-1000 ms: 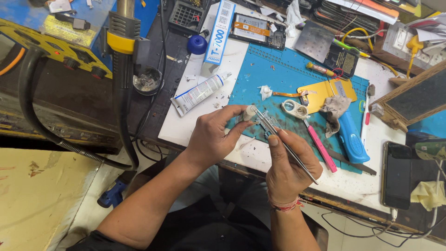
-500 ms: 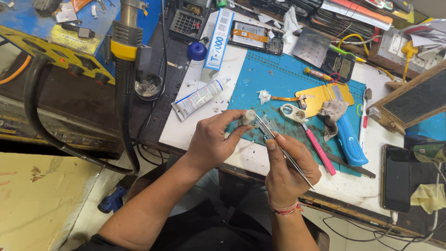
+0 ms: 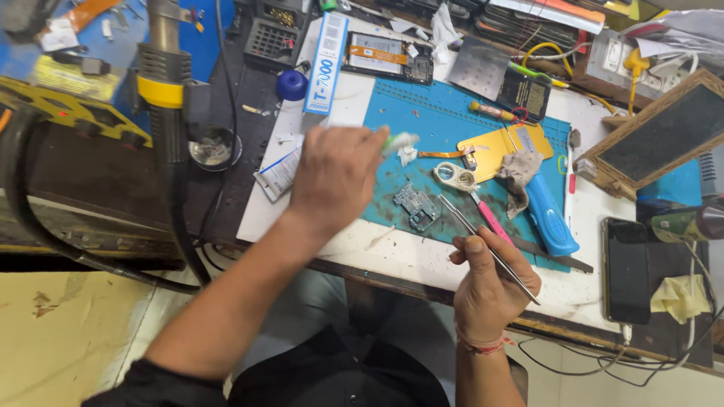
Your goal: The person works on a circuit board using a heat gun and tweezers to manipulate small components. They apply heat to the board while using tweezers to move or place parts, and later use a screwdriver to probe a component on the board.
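My left hand [image 3: 335,173] reaches forward and lies over a white tube [image 3: 277,175] at the left edge of the blue mat [image 3: 437,105]. The tube's pale nozzle end [image 3: 400,140] sticks out past my fingers. The hand is blurred, so I cannot tell whether it grips the tube. My right hand [image 3: 490,290] stays near the table's front edge, pinching thin metal tweezers [image 3: 490,252] that point up and left. A small grey circuit board [image 3: 417,205] lies on the mat between my hands.
A hot-air gun [image 3: 162,83] with its black hose stands at the left. On the mat lie a white-ringed tool [image 3: 452,175], a pink tool [image 3: 494,222], a blue-handled knife [image 3: 550,218] and a yellow card [image 3: 501,143]. A dark phone [image 3: 627,267] lies at the right.
My left hand left the spot beside the tweezers and moved forward and left onto the white tube. The small board now lies on the mat. My right hand barely moved.
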